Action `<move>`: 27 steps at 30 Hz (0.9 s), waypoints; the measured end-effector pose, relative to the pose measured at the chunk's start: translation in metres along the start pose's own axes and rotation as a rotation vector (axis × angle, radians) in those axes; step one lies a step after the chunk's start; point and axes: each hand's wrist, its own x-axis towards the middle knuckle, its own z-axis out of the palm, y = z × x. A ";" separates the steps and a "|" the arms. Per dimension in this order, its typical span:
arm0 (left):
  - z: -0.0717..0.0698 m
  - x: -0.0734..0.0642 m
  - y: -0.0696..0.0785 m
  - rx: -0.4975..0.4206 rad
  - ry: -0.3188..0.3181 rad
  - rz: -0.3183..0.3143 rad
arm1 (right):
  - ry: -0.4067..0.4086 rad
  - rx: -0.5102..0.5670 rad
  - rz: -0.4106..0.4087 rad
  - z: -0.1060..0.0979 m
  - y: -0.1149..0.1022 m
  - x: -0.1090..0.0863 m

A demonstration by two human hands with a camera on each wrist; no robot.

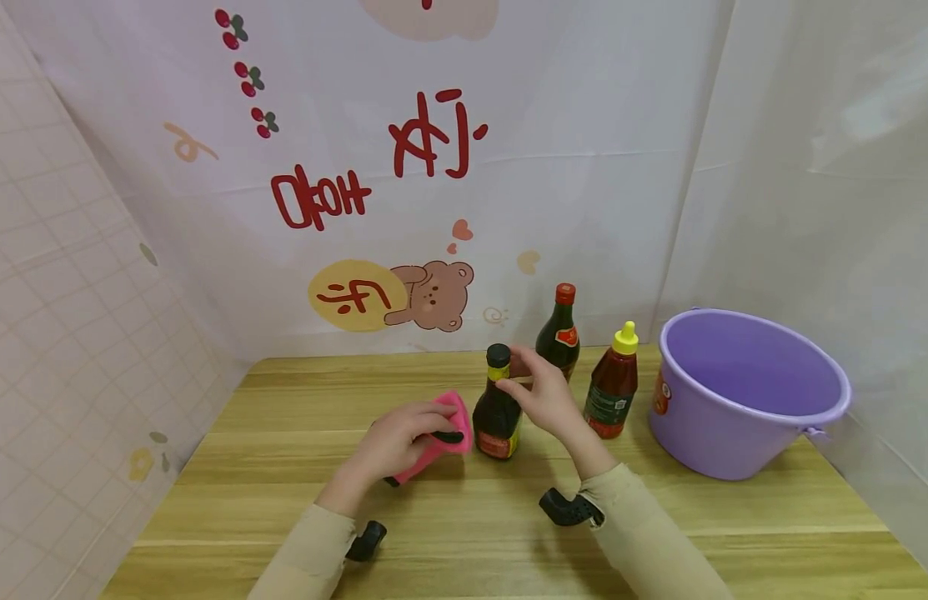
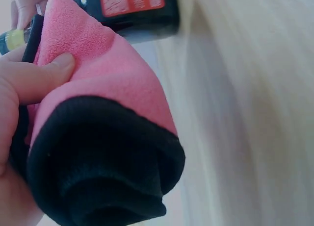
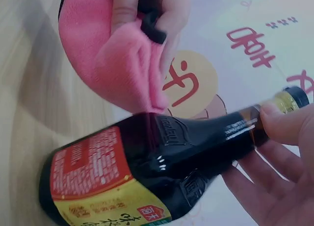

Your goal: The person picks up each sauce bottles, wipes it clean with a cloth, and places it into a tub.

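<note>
My left hand (image 1: pixel 398 435) grips a bunched pink cloth (image 1: pixel 459 415) with black edging, thumb pressed into it in the left wrist view. With my right hand (image 1: pixel 548 393) I hold the neck of a dark sauce bottle (image 1: pixel 497 415), just below its black cap. It stands upright on the table in the head view. Red and yellow labels wrap its lower part, and raised lettering shows on its shoulder in the right wrist view. A fold of the pink cloth (image 3: pixel 115 54) comes right up to the bottle's shoulder.
Behind my right hand stands a green bottle (image 1: pixel 563 337) with a red cap. Right of it are a red sauce bottle (image 1: pixel 612 390) with a yellow tip and a purple bucket (image 1: pixel 704 442). The wooden table (image 1: pixel 283 467) meets a printed curtain (image 1: pixel 584 167) at the back.
</note>
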 end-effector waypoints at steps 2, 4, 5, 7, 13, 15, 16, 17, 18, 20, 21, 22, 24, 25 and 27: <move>-0.003 0.002 0.001 -0.029 0.025 0.003 | -0.047 0.034 0.002 -0.003 0.002 0.001; -0.007 0.005 0.003 -0.054 0.052 0.005 | -0.090 0.063 -0.001 -0.006 0.005 0.003; -0.009 0.007 0.004 -0.066 0.065 0.007 | -0.109 0.072 -0.002 -0.007 0.006 0.004; -0.012 0.012 0.006 -0.084 0.094 0.013 | -0.138 0.082 -0.004 -0.009 0.008 0.006; -0.023 0.025 0.008 -0.096 0.198 0.069 | -0.191 0.083 0.000 -0.012 0.011 0.009; -0.027 0.031 0.009 -0.107 0.233 0.097 | -0.200 0.089 0.012 -0.013 0.012 0.010; -0.029 0.034 0.009 -0.118 0.247 0.111 | -0.203 0.091 0.019 -0.013 0.012 0.010; -0.030 0.036 0.010 -0.127 0.260 0.121 | -0.205 0.094 0.023 -0.013 0.012 0.010; -0.032 0.039 0.010 -0.135 0.270 0.130 | -0.206 0.098 0.026 -0.013 0.012 0.010; -0.034 0.043 0.012 -0.136 0.288 0.147 | -0.205 0.104 0.032 -0.013 0.012 0.010; -0.034 0.045 0.013 -0.131 0.294 0.158 | -0.205 0.103 0.026 -0.013 0.012 0.010; -0.034 0.047 0.014 -0.127 0.299 0.164 | -0.204 0.105 0.024 -0.013 0.012 0.010; -0.033 0.050 0.015 -0.107 0.309 0.182 | -0.201 0.109 0.021 -0.013 0.012 0.010; -0.031 0.051 0.015 -0.096 0.311 0.191 | -0.201 0.109 0.018 -0.013 0.011 0.009; -0.027 0.053 0.015 -0.076 0.312 0.205 | -0.200 0.110 0.019 -0.012 0.011 0.009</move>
